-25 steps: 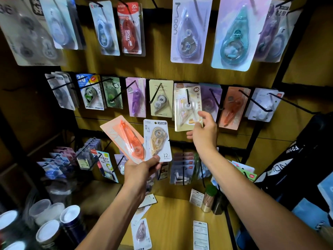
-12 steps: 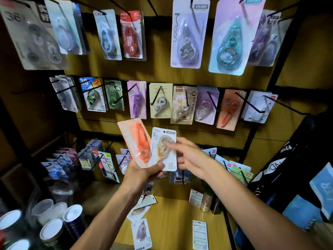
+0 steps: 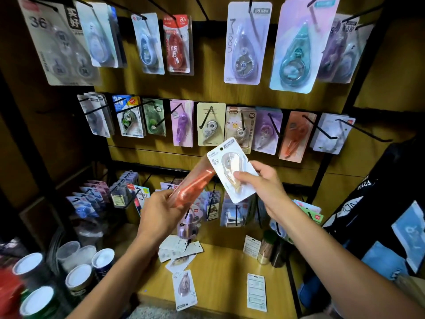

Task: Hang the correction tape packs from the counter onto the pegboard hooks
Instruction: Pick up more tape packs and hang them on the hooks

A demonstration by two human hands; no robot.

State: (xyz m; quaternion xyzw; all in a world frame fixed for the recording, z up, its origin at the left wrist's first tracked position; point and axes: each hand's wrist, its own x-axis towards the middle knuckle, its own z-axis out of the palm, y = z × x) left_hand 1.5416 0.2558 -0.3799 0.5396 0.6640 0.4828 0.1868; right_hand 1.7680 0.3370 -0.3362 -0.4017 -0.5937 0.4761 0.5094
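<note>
Both your forearms come up from the bottom edge and lean in toward each other, bare to the wrist. Your left hand (image 3: 161, 215) is raised with its back toward you, fingers curled round the lower end of an orange pack (image 3: 190, 188) and the thumb laid along its near side. Your right hand (image 3: 262, 183) sits a little higher and just beside it, thumb on the front of a white pack (image 3: 231, 168), fingers curled behind it.
</note>
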